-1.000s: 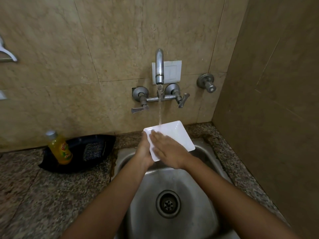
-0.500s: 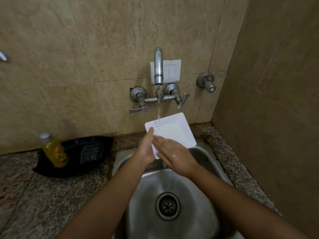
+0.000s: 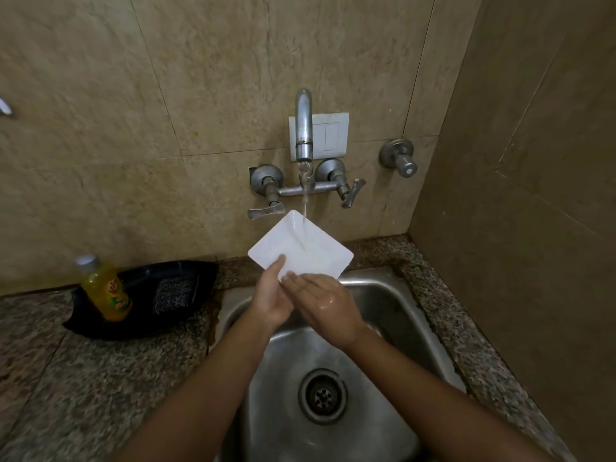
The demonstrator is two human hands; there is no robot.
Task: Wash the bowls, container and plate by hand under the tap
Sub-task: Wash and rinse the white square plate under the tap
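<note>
A white square plate is tilted up over the back of the steel sink, under the running tap. Water falls onto its upper right part. My left hand grips the plate's near left edge, thumb on its face. My right hand lies with straight wet fingers against the plate's near edge, next to the left hand. The plate's near corner is hidden behind both hands.
A black tray on the granite counter at left holds a yellow soap bottle and a scrub pad. Tap handles stick out of the wall above the sink. A side wall stands close on the right. The drain sits mid-basin.
The plate has turned and tipped up, its far corner now higher under the stream. My right hand slid from the plate's face down to its near edge.
</note>
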